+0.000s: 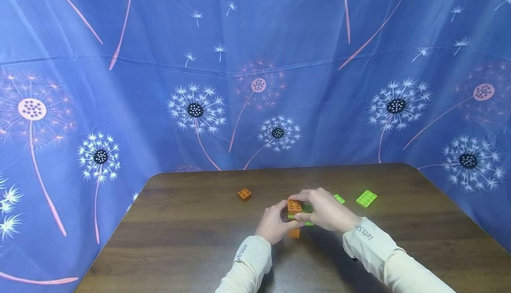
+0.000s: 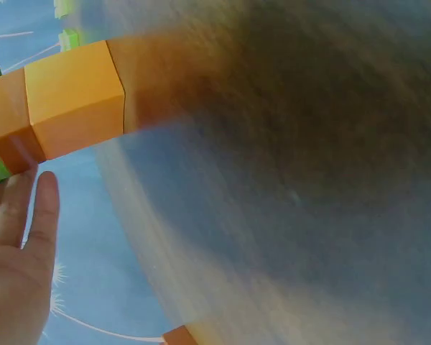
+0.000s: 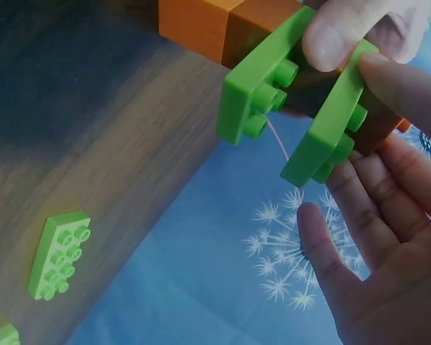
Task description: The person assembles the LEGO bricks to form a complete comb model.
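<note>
A tower of orange toy building bricks (image 1: 294,206) stands upright over the table between both hands. Two green studded plates, a lower one (image 3: 237,108) and an upper one (image 3: 316,151), are layered between the bricks and jut out to one side. My left hand (image 1: 272,225) holds the tower from the left, its thumb (image 3: 327,44) pressing between the plates. From the right, my right hand (image 1: 328,211) grips the top, with its thumb on the upper plate's end and fingers behind the top brick. At the tower's lower end is a lighter orange brick (image 2: 75,100).
On the brown wooden table (image 1: 179,235), a loose orange brick (image 1: 244,194) lies at the back, left of the tower. A green eight-stud brick (image 1: 366,199) lies at back right, and another green piece (image 1: 339,199) shows behind the right hand. Blue dandelion-print cloth (image 1: 319,106) hangs behind.
</note>
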Demonstrator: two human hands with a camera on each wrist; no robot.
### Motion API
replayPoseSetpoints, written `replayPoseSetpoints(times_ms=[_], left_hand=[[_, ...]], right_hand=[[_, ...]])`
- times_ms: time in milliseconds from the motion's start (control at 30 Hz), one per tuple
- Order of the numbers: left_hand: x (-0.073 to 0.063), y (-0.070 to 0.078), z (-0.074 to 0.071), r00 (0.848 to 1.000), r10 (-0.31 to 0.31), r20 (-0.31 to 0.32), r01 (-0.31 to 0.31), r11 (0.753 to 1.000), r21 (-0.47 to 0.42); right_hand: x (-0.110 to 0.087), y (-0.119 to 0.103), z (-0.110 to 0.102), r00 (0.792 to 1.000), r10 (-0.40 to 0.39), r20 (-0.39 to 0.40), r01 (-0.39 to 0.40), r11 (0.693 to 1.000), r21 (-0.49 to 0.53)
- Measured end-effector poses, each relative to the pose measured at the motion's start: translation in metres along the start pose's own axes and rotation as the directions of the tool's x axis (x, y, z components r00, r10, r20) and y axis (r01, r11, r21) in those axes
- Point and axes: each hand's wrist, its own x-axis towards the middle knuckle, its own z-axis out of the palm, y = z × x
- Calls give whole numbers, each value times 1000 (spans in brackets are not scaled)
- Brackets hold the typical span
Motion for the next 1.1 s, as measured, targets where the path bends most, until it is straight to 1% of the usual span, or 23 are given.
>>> replayPoseSetpoints(times_ms=[67, 200, 267, 367, 433, 467, 500, 567, 633, 700, 833, 900, 967, 1033, 1100], left_hand=[[0, -3, 1, 1000, 5, -19, -6, 1000, -22], [-1, -4, 3, 999, 1, -50, 0, 1000, 23], [-1, -3, 4, 998, 3, -60, 0, 999, 49], [-2, -1, 8, 998, 3, -61, -1, 999, 35], [-2, 1, 10, 998, 9, -59, -8, 1000, 11], [-2, 2, 10, 998, 11, -60, -11, 1000, -3], [-2, 2, 10, 998, 11, -63, -12, 1000, -19], [-1, 4, 9, 998, 10, -70, -12, 999, -37], [-1, 4, 8, 997, 7, -76, -11, 999, -45], [0, 3, 7, 997, 5, -79, -8, 999, -46], [1, 3, 9, 998, -7, -66, 4, 999, -43], [0, 3, 9, 998, -13, -62, 10, 999, -46], [-1, 3, 9, 998, -20, -56, 17, 998, -54], [-2, 2, 8, 998, -22, -58, 19, 998, -61], [-2, 1, 7, 998, -23, -63, 19, 998, -63]], right_hand=[[-2, 1, 4, 1000, -6, -9, 6, 1000, 26], [-8, 6, 9, 999, -20, -33, 24, 994, 103], [-14, 12, 8, 998, -13, -56, 22, 987, 158], [-28, 23, 3, 993, 62, -98, -36, 967, 252], [-40, 32, -1, 984, 122, -128, -81, 955, 286], [-45, 36, -3, 978, 152, -141, -108, 953, 283], [-49, 41, -4, 973, 176, -152, -134, 958, 254], [-53, 54, -5, 967, 191, -167, -163, 972, 168], [-53, 66, -3, 963, 200, -179, -190, 979, 70], [-53, 79, 1, 962, 204, -180, -211, 977, -18], [-52, 101, 17, 967, 191, -171, -218, 963, -157], [-50, 109, 25, 971, 168, -169, -201, 958, -206], [-47, 114, 30, 977, 144, -156, -178, 957, -230], [-43, 117, 32, 982, 142, -123, -168, 958, -233], [-39, 117, 33, 985, 155, -74, -168, 960, -226]])
